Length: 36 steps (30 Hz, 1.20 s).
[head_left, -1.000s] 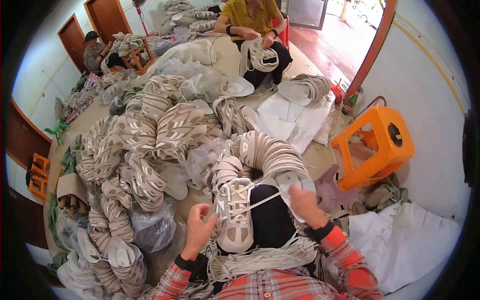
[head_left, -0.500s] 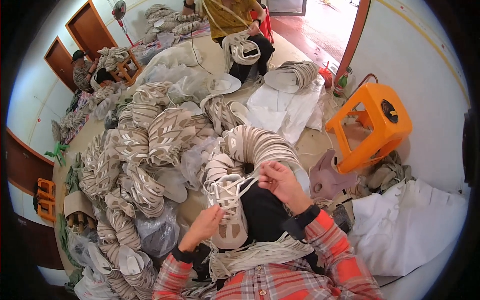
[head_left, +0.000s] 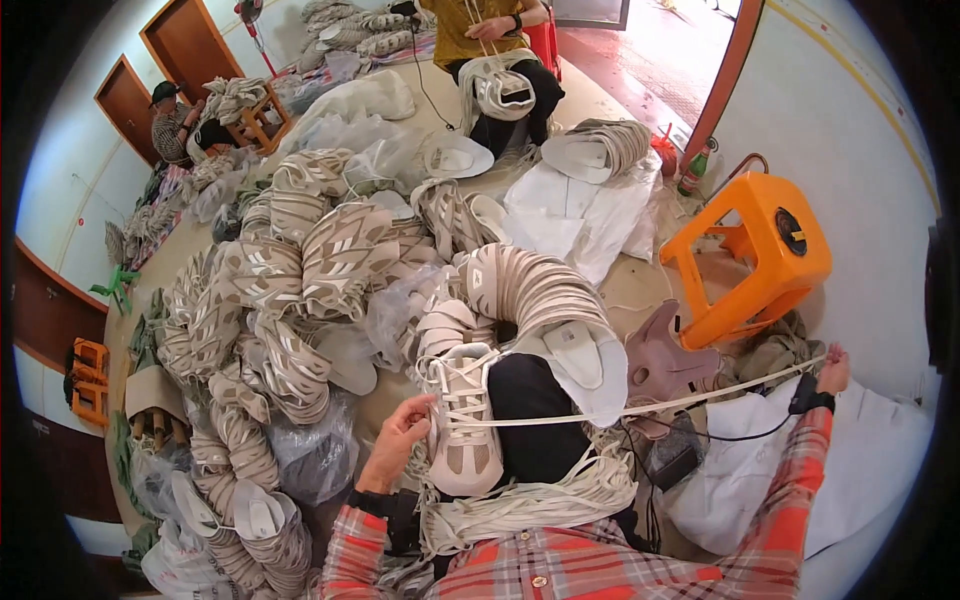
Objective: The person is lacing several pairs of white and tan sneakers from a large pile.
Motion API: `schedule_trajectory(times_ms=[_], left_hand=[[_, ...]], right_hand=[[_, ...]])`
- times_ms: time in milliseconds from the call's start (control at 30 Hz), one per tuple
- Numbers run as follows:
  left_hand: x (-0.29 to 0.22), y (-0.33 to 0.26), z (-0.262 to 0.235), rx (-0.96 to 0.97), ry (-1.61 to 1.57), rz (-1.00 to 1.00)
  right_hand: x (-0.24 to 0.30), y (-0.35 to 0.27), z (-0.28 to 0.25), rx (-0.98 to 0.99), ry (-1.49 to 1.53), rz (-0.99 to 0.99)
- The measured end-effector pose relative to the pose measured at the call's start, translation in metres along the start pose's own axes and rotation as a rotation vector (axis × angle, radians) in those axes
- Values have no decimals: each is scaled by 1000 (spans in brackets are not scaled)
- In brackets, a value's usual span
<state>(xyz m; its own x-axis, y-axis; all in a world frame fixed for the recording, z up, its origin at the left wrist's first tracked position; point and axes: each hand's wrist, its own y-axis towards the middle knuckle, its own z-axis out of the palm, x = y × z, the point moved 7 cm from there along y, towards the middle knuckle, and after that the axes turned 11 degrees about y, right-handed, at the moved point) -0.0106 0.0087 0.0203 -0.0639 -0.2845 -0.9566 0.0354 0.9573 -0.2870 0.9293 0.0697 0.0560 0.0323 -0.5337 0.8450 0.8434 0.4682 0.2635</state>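
Note:
A beige and brown shoe upper [head_left: 468, 455] lies in my lap with its toe toward me, and cream laces zigzag across its front. My right hand [head_left: 833, 370] is far out to the right, closed on a cream shoelace [head_left: 640, 410]. That lace runs taut from the upper's lower eyelets across my dark trouser leg. Beside the upper's left edge, my left hand [head_left: 398, 440] has its fingers curled and pinched against that edge. A bundle of loose laces [head_left: 535, 510] rests across my lap, just below the toe.
A curved stack of uppers [head_left: 530, 290] stands beyond my knee. Heaped uppers [head_left: 270, 270] and plastic bags [head_left: 315, 455] fill the left. An orange stool [head_left: 755, 250] and white sacking [head_left: 830, 460] are on the right. A co-worker [head_left: 490, 50] sits opposite; another [head_left: 172, 125] sits far left.
My right hand has swung from above the upper far out to the right, drawing the lace straight. My left hand stays by the upper's left edge. The co-worker opposite has shifted their hands.

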Motion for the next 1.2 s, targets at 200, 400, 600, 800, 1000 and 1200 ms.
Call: schedule_trajectory(times_ms=[200,400,600,800,1000,1200], left_hand=[[-26,-18,3,-277,648,84],[-45,-4,33,-205,686,194],[-66,6,61,29,1136,130],[-46,16,59,143,1208,171],[-30,19,53,476,563,-294],[-36,40,54,688,674,-133]], right_hand=[[-29,-267,249,706,-396,200],[4,-592,403,1596,-245,-278],[-16,-639,406,1810,-586,-188],[-17,-654,405,1856,-604,-212],[-17,-663,405,1781,-666,-233],[-23,-664,406,1785,-584,59]])
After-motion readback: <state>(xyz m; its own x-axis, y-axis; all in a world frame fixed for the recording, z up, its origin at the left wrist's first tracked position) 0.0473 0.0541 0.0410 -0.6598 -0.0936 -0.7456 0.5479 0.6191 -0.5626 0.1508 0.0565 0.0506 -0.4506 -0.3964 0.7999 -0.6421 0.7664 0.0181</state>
